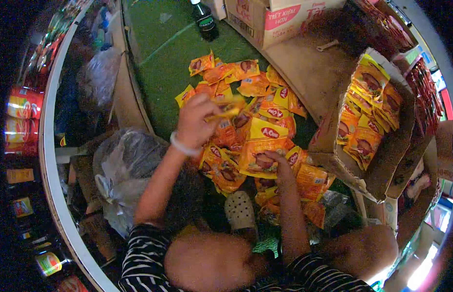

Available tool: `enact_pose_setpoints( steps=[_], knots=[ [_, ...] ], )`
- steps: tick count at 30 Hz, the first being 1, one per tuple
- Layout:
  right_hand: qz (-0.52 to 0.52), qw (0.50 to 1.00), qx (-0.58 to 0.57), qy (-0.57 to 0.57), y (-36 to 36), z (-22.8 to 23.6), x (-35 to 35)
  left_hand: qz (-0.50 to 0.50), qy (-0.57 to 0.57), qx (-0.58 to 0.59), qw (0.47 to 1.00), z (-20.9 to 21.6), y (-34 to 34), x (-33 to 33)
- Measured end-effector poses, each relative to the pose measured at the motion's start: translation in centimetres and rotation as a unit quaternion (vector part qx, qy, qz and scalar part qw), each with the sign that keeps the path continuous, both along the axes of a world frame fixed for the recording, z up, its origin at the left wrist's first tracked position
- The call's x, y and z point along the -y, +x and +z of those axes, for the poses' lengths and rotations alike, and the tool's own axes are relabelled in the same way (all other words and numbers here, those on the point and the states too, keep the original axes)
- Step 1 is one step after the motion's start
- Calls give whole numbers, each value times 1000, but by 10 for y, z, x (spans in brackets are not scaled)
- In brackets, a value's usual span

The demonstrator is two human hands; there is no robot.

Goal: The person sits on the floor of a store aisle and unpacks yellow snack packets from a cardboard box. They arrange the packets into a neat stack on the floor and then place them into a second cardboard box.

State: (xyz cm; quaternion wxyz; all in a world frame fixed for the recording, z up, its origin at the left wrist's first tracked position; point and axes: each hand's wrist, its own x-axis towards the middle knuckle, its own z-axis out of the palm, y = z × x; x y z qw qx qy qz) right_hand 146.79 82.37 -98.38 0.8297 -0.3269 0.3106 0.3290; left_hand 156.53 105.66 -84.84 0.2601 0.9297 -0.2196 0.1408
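Note:
A loose heap of yellow and orange seasoning packets point(246, 70) lies on a green floor covering. My left hand point(195, 121), with a pale band at its wrist, is closed on a seasoning packet point(229, 108) above the heap; both are blurred by motion. My right hand point(281, 163) grips the lower right edge of another seasoning packet point(266, 138), whose printed front faces up. Whether more packets lie behind that one in the hand I cannot tell. Below the heap shows a light clog with holes point(239, 210).
To the right, an open cardboard box point(350, 180) holds more such packets. A larger carton point(285, 24) and a dark bottle point(205, 22) stand at the far side. Grey plastic bags point(126, 160) lie at the left, beside a pale curved shelf edge point(50, 160).

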Motion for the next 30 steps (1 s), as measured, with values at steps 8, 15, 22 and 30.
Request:
enact_pose_setpoints(
  steps=[8, 15, 22, 30],
  knots=[
    [-97, 985, 89, -113, 10, 10, -8, -211, -28, 36, 976, -1, -82, 51],
    [-81, 988, 128, 29, 11, 20, -1, -208, -29, -27, 977, 6, -83, 64],
    [-6, 992, 117, 40, 14, 41, -7, 52, -204, -184, 960, 14, -44, 44],
    [12, 987, 160, 1, 8, 41, -26, 93, -382, -436, 809, -30, -29, 15]
  ],
)
